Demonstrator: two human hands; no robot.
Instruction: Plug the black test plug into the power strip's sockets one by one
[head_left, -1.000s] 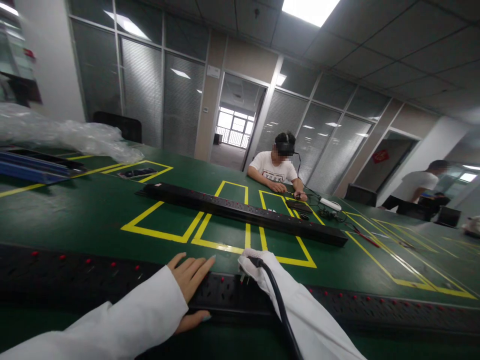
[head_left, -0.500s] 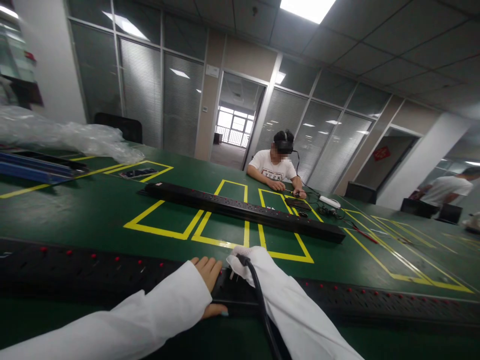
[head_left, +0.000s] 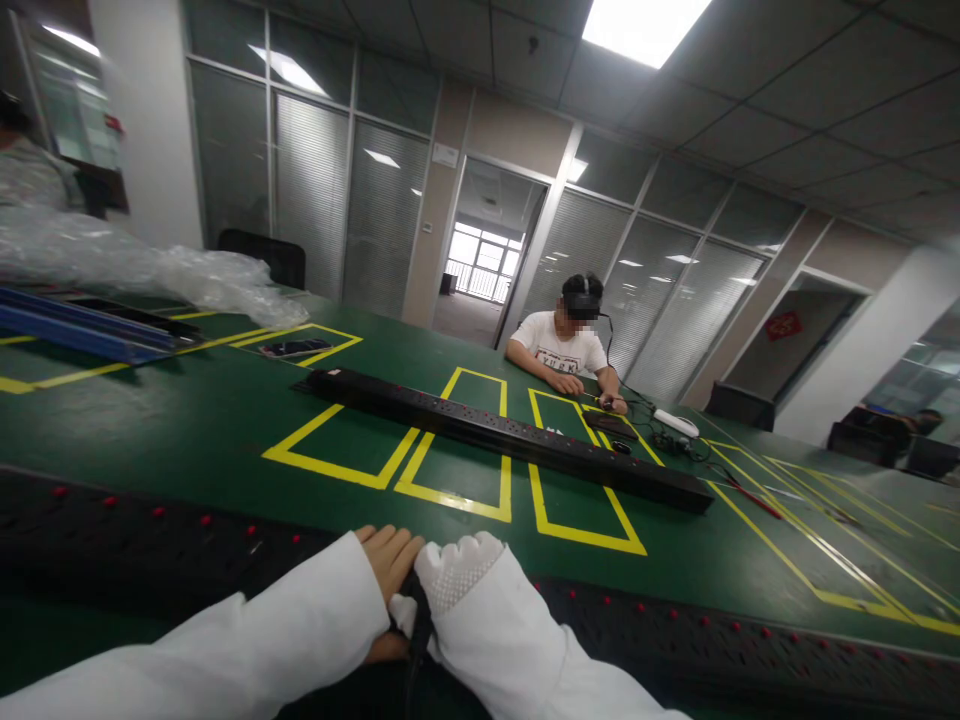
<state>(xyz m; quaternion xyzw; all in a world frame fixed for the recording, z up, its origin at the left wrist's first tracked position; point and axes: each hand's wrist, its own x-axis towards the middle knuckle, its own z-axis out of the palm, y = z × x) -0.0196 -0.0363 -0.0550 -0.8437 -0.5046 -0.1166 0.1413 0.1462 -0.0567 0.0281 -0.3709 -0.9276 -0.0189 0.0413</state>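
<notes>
A long black power strip [head_left: 679, 622] with a row of red dots runs across the near side of the green table. My bare left hand [head_left: 391, 562] is wrapped over its middle, fingers on the far side and thumb on the near side. Against it, my right hand [head_left: 459, 575], in a white glove with a dotted palm, is closed round a black plug, now hidden by the fingers. A black cable [head_left: 420, 625] hangs from that hand toward me. Whether the plug's pins sit in a socket cannot be seen.
A second black power strip [head_left: 495, 430] lies farther off across yellow tape outlines [head_left: 450, 500]. Clear plastic wrap [head_left: 187, 285] and blue rails [head_left: 82, 325] are at the left. Opposite, a person in a headset [head_left: 566, 345] works beside cables and a white adapter [head_left: 676, 422].
My right hand has moved left and down onto the power strip beside my left hand, taking the plug with it. The plug's pins, visible before, are now covered. The view has shifted slightly.
</notes>
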